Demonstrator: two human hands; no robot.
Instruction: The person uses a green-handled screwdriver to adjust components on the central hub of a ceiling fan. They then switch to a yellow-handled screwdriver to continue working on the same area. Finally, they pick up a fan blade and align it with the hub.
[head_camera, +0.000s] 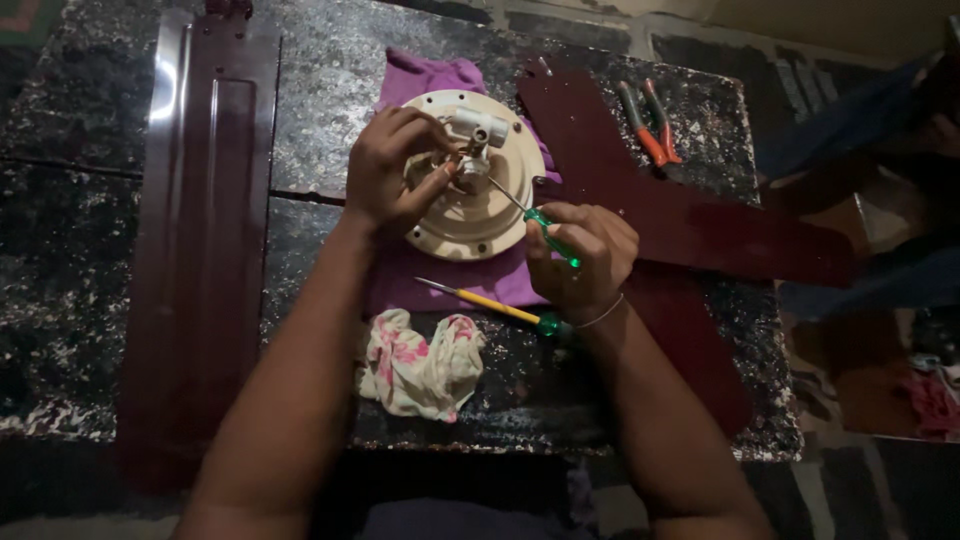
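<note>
Our left hand (393, 168) pinches the fitting on the cream round housing (470, 215); our right hand (583, 255) grips a green-handled screwdriver (545, 228), tip at that fitting.

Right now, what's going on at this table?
A person is working on a round cream fan motor housing that sits on a purple cloth. The left hand grips the fitting at its centre, while the right hand holds a green-handled screwdriver with its tip at that fitting. A yellow screwdriver and a crumpled floral rag lie nearer the person. Dark red fan blades rest on the speckled table, and orange-handled pliers lie at the far side.
</note>
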